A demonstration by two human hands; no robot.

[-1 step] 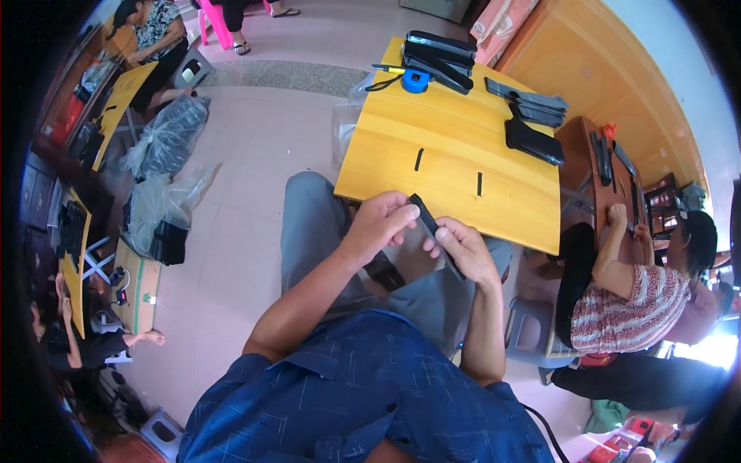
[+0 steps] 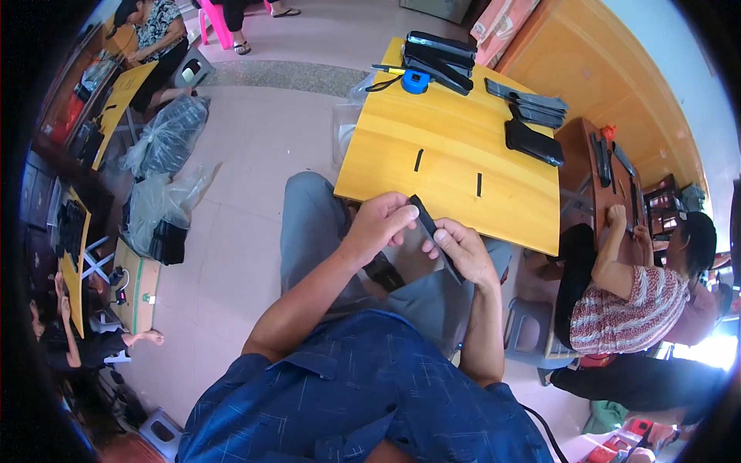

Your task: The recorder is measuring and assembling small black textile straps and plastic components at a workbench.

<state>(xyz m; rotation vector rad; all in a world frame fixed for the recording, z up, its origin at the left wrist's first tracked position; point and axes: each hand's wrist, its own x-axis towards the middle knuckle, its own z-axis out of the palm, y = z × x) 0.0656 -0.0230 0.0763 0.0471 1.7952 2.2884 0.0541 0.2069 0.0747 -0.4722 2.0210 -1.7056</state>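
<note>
Between both hands, just off the near edge of the yellow wooden table (image 2: 378, 147), is a long, flat, black strip (image 2: 426, 219) with a greyish face, slanting down to the right. My left hand (image 2: 382, 225) pinches its upper end between thumb and fingers. Lower along it, my right hand (image 2: 465, 248) grips with the thumb on top and fingers curled beneath. Two short black marks, one on the left (image 2: 419, 160) and one on the right (image 2: 478, 185), lie on the tabletop beyond my hands.
A blue tape measure (image 2: 415, 81) and stacked black pieces (image 2: 438, 60) occupy the table's far end. Flat dark pieces (image 2: 536, 108) and a black bundle (image 2: 534, 143) are at its right. One person (image 2: 629, 301) sits nearby on the right; plastic bags (image 2: 174, 139) lie on the left floor.
</note>
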